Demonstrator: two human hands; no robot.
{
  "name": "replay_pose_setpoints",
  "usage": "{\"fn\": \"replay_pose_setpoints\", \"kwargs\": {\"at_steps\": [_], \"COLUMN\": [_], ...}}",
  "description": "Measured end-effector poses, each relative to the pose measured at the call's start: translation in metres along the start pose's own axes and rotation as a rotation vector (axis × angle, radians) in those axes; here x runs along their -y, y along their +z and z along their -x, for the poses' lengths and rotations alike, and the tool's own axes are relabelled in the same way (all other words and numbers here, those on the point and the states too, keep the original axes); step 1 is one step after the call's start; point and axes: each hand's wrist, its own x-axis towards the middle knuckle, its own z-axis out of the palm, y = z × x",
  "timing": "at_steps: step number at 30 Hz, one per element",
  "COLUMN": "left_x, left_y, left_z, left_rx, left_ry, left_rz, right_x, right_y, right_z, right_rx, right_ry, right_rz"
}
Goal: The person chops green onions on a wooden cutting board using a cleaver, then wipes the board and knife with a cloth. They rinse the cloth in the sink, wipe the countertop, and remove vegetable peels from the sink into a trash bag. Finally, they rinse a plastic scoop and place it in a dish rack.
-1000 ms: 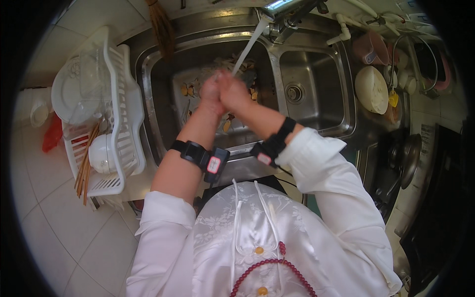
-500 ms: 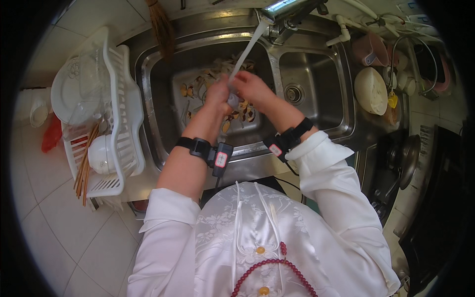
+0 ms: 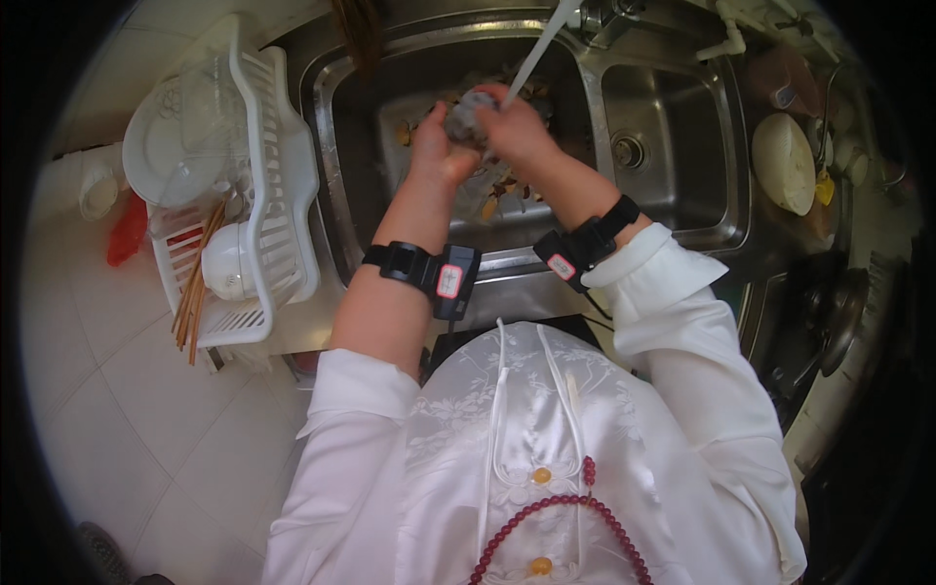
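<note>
Above the left basin, both my hands are round a wet, greyish-white lump (image 3: 471,114), whose exact kind I cannot make out. My left hand (image 3: 441,148) cups it from the left, its fingers curved against it. From the other side my right hand (image 3: 517,129) grips the lump, fingers bent over its top. A stream of water (image 3: 534,57) runs down from the tap to my right hand. Yellow-brown and dark scraps (image 3: 499,192), with some pale pieces, lie in the basin (image 3: 366,185) below, partly hidden by my hands and forearms.
A white dish rack (image 3: 255,195) with a plate (image 3: 161,146), a bowl (image 3: 229,263) and chopsticks (image 3: 200,278) stands to the left. The smaller basin (image 3: 668,185) with its drain lies right. Further right are a white bowl (image 3: 783,164) and a pink container (image 3: 783,86).
The whole view has shifted, so the sink sits higher and further right. My hands have parted slightly, and the greyish-white lump now shows between them above the scraps.
</note>
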Motion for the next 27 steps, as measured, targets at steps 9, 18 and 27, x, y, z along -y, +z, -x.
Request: {"fn": "replay_pose_setpoints", "kwargs": {"at_steps": [9, 18, 27], "left_x": [0.025, 0.015, 0.031], "left_y": [0.022, 0.009, 0.01], "left_z": [0.002, -0.013, -0.024], "left_rx": [0.184, 0.49, 0.144], "left_ry": [-0.058, -0.242, 0.006], "left_rz": [-0.039, -0.043, -0.266], "right_x": [0.052, 0.023, -0.021], "right_y": [-0.006, -0.016, -0.034], "right_z": [0.009, -0.009, -0.037], "right_rx": [-0.118, 0.208, 0.131], "right_ry": [-0.113, 0.073, -0.363], "right_rz": [0.603, 0.479, 1.01]}}
